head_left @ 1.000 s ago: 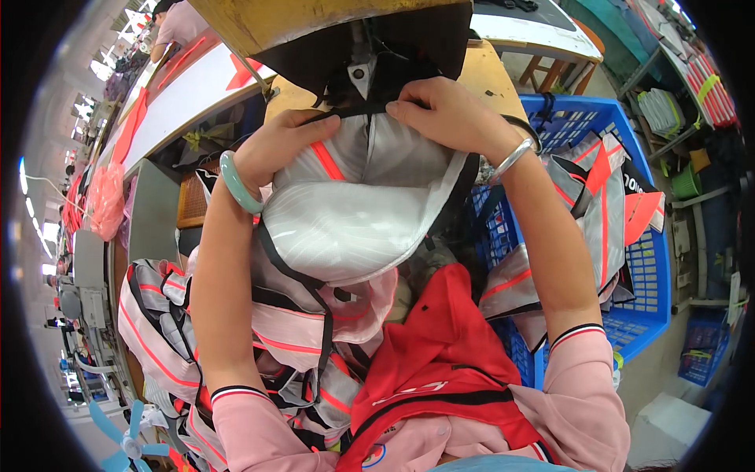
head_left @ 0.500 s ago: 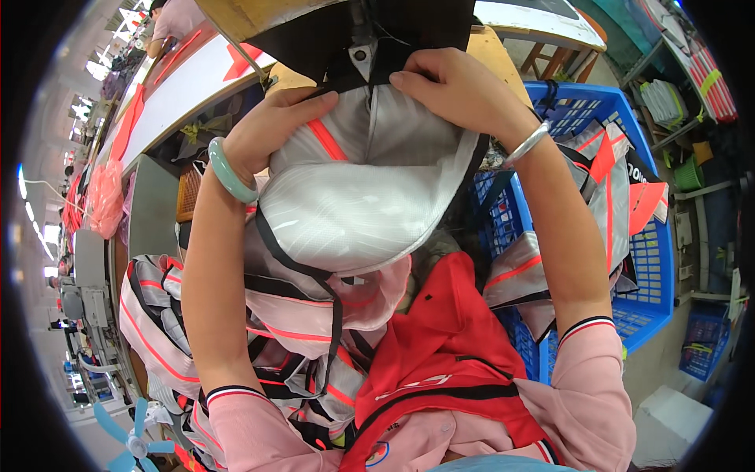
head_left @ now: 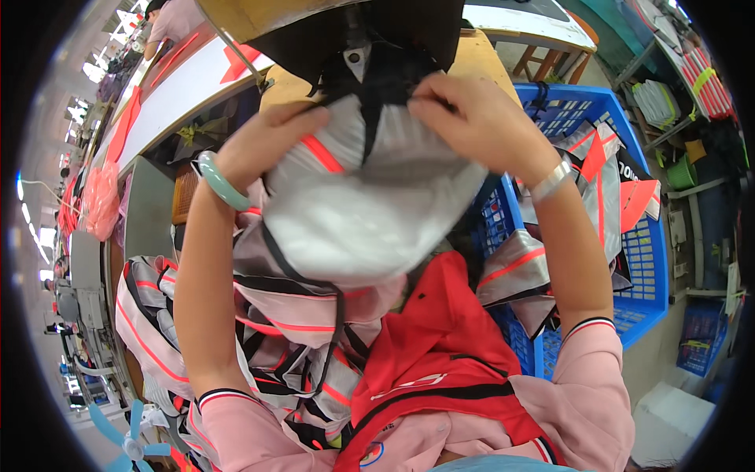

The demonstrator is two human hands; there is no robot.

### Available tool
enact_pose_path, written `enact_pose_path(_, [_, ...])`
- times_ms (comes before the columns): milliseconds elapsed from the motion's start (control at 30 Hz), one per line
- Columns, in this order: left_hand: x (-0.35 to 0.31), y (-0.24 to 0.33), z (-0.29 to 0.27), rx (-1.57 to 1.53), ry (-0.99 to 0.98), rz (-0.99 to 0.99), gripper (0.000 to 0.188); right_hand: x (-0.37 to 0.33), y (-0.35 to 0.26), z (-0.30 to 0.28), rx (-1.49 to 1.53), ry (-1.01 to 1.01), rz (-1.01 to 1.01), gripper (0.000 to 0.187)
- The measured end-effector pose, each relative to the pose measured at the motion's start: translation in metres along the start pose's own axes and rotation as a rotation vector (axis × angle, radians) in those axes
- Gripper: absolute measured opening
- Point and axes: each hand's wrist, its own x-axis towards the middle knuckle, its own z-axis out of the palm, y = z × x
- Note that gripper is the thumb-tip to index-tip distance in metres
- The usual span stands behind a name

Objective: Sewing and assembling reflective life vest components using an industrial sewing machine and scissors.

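A silver-grey fabric piece [head_left: 370, 224] with a coral stripe and black edging hangs between my hands, its lower part blurred by motion. Closed on its upper left edge is my left hand [head_left: 271, 141], thumb on top, below a green bangle. My right hand [head_left: 480, 122], wearing a silver bangle, pinches the upper right edge beside black trim; its fingers are slightly smeared. Just beyond both hands stands a dark machine head, apparently a sewing machine [head_left: 314, 47], with a small metal part [head_left: 356, 59] at its middle. Whether the fabric touches the machine I cannot tell.
On the right, a blue plastic basket [head_left: 650, 275] holds grey and coral fabric pieces. More such pieces [head_left: 149, 330] are heaped at my left, beside my red apron [head_left: 448, 338]. A white-topped table [head_left: 169, 102] with coral strips runs along the far left; another person [head_left: 169, 27] sits there.
Both hands have drawn slightly toward me with the fabric, away from the machine head, and my right hand has shifted right. A black strip now shows down the fabric's upper middle.
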Motion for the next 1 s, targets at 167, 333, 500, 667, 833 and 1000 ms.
enact_pose_path(167, [0.003, 0.004, 0.05, 0.052, -0.525, 0.067, 0.047, -0.061, -0.048, 0.033, -0.209, -0.013, -0.576, 0.021])
enact_pose_path(333, [0.013, 0.001, 0.112, -0.003, -0.573, 0.147, 0.051, -0.086, -0.053, 0.056, -0.509, -0.307, -0.539, 0.032])
enact_pose_path(500, [-0.005, -0.014, 0.133, -0.175, -0.614, 0.051, 0.047, -0.103, -0.04, 0.052, -0.4, -0.36, -0.555, 0.022])
enact_pose_path(667, [-0.061, -0.048, 0.141, 0.063, -0.087, 0.3, 0.037, -0.117, -0.015, 0.053, -0.33, -0.377, -0.35, 0.012])
enact_pose_path(833, [-0.133, -0.054, 0.153, 0.637, 0.269, 0.628, 0.051, -0.126, -0.008, 0.049, -0.335, -0.214, -0.234, 0.008])
enact_pose_path(1000, [-0.169, -0.059, 0.17, 0.693, 0.03, 0.64, 0.034, -0.131, -0.005, 0.048, -0.387, -0.202, -0.194, 0.009])
